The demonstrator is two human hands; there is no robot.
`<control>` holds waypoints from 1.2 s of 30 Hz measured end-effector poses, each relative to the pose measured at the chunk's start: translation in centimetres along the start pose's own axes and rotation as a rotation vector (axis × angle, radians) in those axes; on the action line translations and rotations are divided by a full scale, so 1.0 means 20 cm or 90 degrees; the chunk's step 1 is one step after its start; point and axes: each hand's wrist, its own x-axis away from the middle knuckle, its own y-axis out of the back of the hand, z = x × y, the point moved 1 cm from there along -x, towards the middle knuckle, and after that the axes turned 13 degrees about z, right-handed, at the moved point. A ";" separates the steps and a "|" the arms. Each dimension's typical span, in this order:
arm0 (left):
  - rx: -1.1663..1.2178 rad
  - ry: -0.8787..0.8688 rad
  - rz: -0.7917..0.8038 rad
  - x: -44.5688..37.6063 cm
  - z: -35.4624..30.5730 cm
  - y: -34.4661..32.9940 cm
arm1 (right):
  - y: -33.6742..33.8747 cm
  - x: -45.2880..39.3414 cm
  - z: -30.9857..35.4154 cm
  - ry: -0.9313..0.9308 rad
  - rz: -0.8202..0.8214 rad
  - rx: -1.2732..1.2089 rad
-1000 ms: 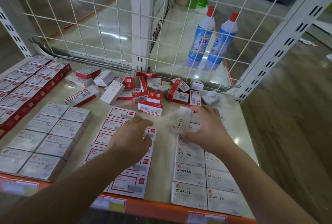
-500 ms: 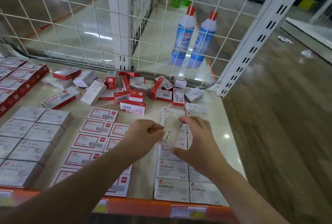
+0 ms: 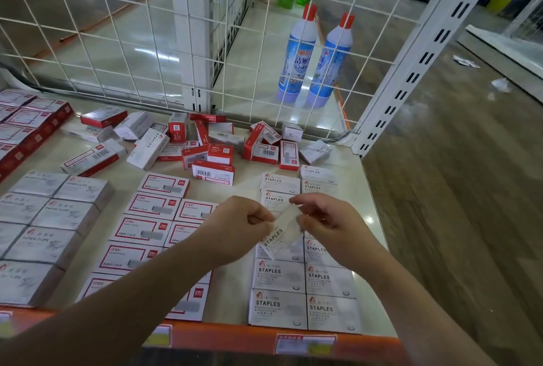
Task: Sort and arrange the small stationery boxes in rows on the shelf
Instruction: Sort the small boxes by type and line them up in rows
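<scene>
Left hand [image 3: 244, 227] and right hand [image 3: 326, 224] both pinch one white staples box [image 3: 280, 233] with curled fingers.

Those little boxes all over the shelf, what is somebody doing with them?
A person is sorting them into neat rows. Right now both hands, the left hand and the right hand, hold one white staples box tilted above the rows of white staples boxes at the front right. Red-and-white boxes and grey paper clip boxes already lie in rows to the left. A jumbled pile of boxes at the back by the wire grid is not yet sorted.
</scene>
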 end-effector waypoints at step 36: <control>0.191 0.024 -0.112 -0.02 0.06 -0.04 | -0.07 0.01 -0.06 -0.003 -0.099 -0.096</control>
